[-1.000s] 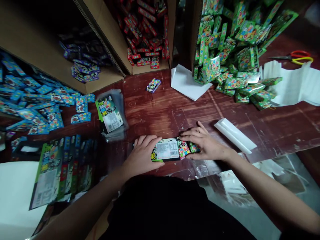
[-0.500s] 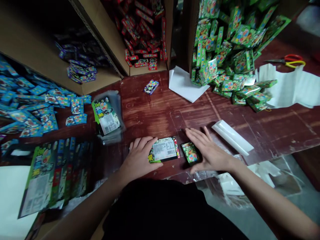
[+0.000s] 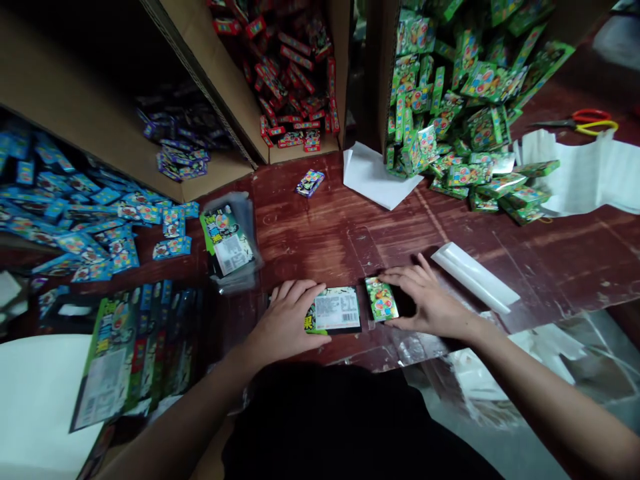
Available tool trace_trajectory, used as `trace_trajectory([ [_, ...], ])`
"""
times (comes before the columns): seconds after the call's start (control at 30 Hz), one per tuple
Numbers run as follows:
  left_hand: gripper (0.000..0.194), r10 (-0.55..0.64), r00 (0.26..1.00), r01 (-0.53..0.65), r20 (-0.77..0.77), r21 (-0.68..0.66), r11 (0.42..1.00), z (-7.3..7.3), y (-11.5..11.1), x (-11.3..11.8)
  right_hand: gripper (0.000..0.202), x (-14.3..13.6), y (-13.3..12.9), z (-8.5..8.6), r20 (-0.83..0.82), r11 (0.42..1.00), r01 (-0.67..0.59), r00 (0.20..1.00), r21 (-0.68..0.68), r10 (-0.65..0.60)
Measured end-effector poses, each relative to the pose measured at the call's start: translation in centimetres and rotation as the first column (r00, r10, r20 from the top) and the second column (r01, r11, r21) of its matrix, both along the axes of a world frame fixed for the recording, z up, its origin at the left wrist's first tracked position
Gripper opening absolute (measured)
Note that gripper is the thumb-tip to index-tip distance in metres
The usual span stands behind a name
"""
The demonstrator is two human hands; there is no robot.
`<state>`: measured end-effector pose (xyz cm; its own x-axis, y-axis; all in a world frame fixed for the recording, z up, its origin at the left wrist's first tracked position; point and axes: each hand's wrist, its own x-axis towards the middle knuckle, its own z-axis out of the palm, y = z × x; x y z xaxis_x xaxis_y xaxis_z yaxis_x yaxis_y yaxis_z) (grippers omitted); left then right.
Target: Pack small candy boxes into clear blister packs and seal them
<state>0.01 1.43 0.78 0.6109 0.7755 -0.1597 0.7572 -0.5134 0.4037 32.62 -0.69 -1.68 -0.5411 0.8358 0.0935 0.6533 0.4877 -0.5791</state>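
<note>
A printed black-and-green packet [image 3: 338, 311] with a pale label lies lengthwise on the table in front of me. My left hand [image 3: 293, 320] covers its left end, thumb along the near edge and fingers over the far side. Just past the packet's right end, a small gap away, is a small green candy box [image 3: 381, 299] with a colourful front. My right hand [image 3: 425, 297] grips this box from the right, fingertips at its far end and thumb at its near end. What lies beneath my left palm is hidden.
Cartons hold red boxes [image 3: 295, 87], purple boxes [image 3: 183, 157] and green boxes [image 3: 470, 107]. Blue boxes [image 3: 115, 220] heap at left. A stack of printed sleeves [image 3: 230, 243], filled packs [image 3: 107, 360], a lone purple box [image 3: 310, 182], a white roll [image 3: 475, 277] and scissors [image 3: 585, 123] lie about.
My right hand has turned the green box, which was tilted and shadowed, so its front faces up more squarely. A red edge at the packet's right end no longer shows. The view has shifted slightly.
</note>
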Motion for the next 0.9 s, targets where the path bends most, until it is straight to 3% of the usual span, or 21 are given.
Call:
trace_trajectory([
  [0.1, 0.089, 0.092, 0.995, -0.093, 0.028, 0.035, 0.995, 0.2, -0.5, 0.4, 0.079, -0.3, -0.7, -0.1, -0.026, 0.994, 0.109, 0.994, 0.02, -0.109],
  [0.23, 0.084, 0.216, 0.975, -0.22, 0.044, 0.126, 0.967, 0.5, -1.2, 1.2, 0.079, -0.6, -1.4, -0.2, -0.031, 0.988, 0.154, 0.988, 0.013, -0.153],
  [0.47, 0.089, 0.05, 0.994, -0.061, 0.093, 0.118, 0.991, 0.8, -0.9, 1.5, 0.076, 0.1, 1.0, 1.4, 0.035, 0.992, -0.127, 0.991, 0.019, 0.126],
  [0.57, 0.085, 0.083, 0.988, -0.096, 0.127, 0.096, 0.991, 1.3, -0.5, 1.9, 0.078, 0.2, 2.9, 2.2, 0.067, 0.988, -0.151, 0.987, 0.033, 0.149],
  [0.63, 0.083, 0.177, 0.972, -0.192, 0.152, 0.086, 0.978, 1.6, -0.3, 2.3, 0.083, -0.2, 3.8, 2.5, 0.036, 0.99, -0.14, 0.99, 0.012, 0.14],
  [0.7, 0.087, 0.345, 0.918, -0.361, 0.197, 0.051, 0.931, 1.6, -0.3, 2.8, 0.088, -1.2, 4.3, 2.5, -0.097, 0.997, -0.061, 0.994, -0.044, 0.057],
  [0.77, 0.098, 0.495, 0.828, -0.507, 0.264, -0.025, 0.862, 1.3, -0.3, 3.4, 0.085, -2.9, 4.3, 2.2, -0.308, 0.985, 0.05, 0.946, -0.166, -0.1],
  [0.83, 0.109, 0.549, 0.764, -0.543, 0.34, -0.123, 0.831, 0.6, -0.3, 4.0, 0.076, -4.8, 4.1, 1.6, -0.495, 0.946, 0.111, 0.83, -0.305, -0.257],
  [0.9, 0.104, 0.546, 0.727, -0.496, 0.416, -0.232, 0.837, -0.1, -0.4, 4.2, 0.065, -6.3, 3.9, 0.9, -0.591, 0.901, 0.117, 0.719, -0.417, -0.367],
])
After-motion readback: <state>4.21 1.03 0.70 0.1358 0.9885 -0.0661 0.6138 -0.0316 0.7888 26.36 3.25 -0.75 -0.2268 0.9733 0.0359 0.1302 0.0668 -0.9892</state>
